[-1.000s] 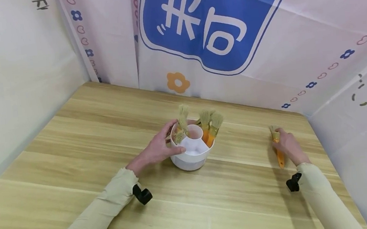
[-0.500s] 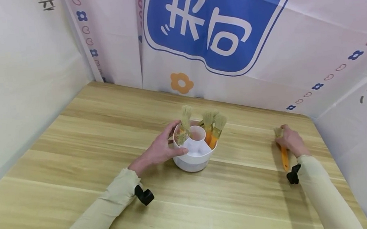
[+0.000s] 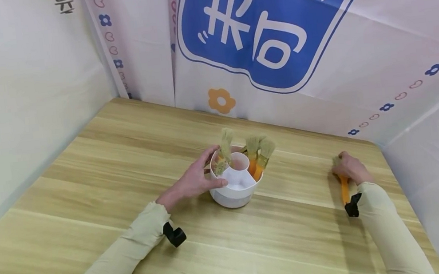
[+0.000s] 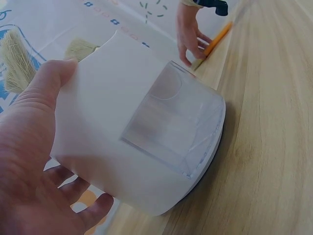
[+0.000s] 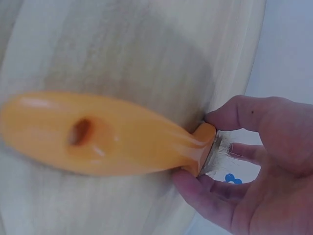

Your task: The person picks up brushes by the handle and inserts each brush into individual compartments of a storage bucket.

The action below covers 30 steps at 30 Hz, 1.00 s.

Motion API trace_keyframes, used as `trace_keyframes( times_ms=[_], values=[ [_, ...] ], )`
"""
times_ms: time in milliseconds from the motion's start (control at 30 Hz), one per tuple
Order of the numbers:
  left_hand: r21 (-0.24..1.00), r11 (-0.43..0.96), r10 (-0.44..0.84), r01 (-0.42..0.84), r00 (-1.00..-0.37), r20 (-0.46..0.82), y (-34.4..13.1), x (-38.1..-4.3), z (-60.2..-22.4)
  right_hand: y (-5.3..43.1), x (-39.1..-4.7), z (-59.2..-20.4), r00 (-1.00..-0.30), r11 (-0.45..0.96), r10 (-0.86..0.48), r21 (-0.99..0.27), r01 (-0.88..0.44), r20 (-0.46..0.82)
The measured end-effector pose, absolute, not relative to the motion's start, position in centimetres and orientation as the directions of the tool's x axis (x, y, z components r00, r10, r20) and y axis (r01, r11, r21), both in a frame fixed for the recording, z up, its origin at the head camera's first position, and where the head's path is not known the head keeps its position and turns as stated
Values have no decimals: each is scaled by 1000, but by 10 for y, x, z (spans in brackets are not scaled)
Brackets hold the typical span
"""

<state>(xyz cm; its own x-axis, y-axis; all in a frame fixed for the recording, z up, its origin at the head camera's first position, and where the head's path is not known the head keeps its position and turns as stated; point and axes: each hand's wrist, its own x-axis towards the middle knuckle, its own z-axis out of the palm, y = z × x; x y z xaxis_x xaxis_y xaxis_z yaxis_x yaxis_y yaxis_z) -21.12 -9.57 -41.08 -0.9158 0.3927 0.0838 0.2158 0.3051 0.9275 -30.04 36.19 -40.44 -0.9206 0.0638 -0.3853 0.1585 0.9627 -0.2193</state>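
A white round divided brush holder stands on the wooden table. Gripping its left side is my left hand, thumb over the rim, fingers round the outer wall. Several paintbrushes with orange handles lean bristles-up in its right compartment, and more bristles rise from the left one. Off to the right, my right hand pinches a paintbrush between thumb and fingers where handle meets bristles. That brush's orange handle points back toward the wrist; the hand mostly covers its bristles in the head view.
The light wood table meets a printed white and blue sheet at the back. White sheets also hang at left and right. The right hand works near the table's right edge. A clear pocket shows on the holder's side.
My right hand has shifted its hold along the brush, from the upper handle to its bristle end. The left hand keeps its grip on the holder. The head view has turned slightly left.
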Motion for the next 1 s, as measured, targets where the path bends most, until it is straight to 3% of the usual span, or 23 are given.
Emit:
trace_keyframes(
  times_ms=[500, 1000],
  values=[
    [932, 299, 387, 207, -919, 80, -93, -211, -410, 362, -289, -407, -907, 925, 52, -321, 202, -419],
    [933, 302, 381, 194, -922, 68, -94, -212, -409, 320, -270, -410, -922, 858, -39, -486, 166, -385]
  ],
)
